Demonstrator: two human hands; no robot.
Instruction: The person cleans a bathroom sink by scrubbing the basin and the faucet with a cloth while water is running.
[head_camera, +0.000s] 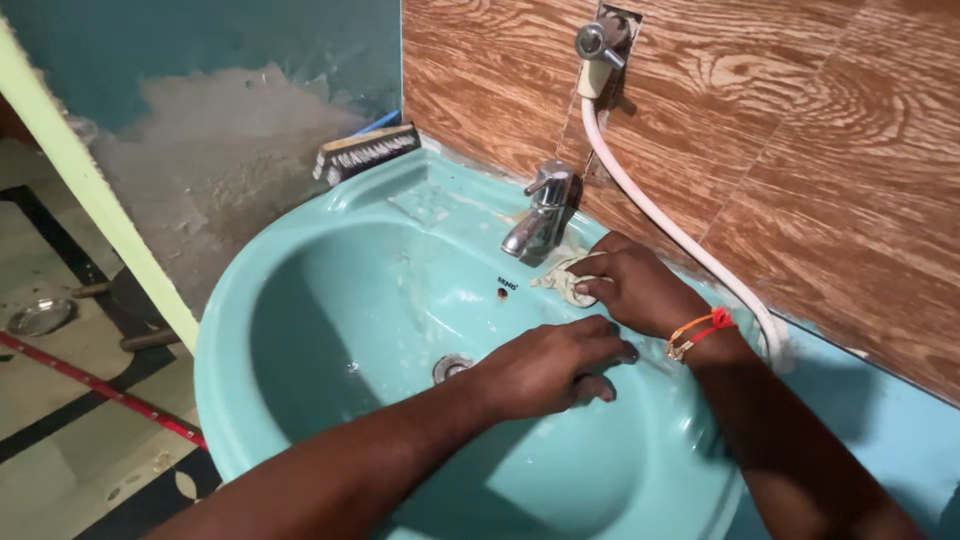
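1. the right hand (640, 285) rests on the back rim of a teal sink (300, 300), just beside the tap (543, 208). its fingers (598, 290) are curled and pinch a small crumpled pale rag (562, 280) against the rim, near the little overflow hole (503, 293).
2. the left hand (550, 365) lies inside the basin with its fingers (605, 340) pressed together and bent, tips down on the inner wall. it holds nothing that shows; it looks braced there.
3. whitish streaks and smears show on the basin wall and on the flat part of the rim behind the tap, so the rubbing seems to be at the base of the tap.
4. to do this well, i judge the rag should stay bunched tight under the fingertips and be worked in short strokes round the foot of the tap, where dirt collects in the joint.
5. the left hand could stay planted for balance, clear of the drain (451, 367).
6. a white hose (680, 240) runs down the wood-pattern wall tiles (800, 130) from a wall valve (602, 40), passing close behind the right wrist, which wears an orange and red thread band (700, 330); the elbow should keep off it.
7. a scrubbing brush (365, 152) lies on the far corner of the rim, well apart from both hands.
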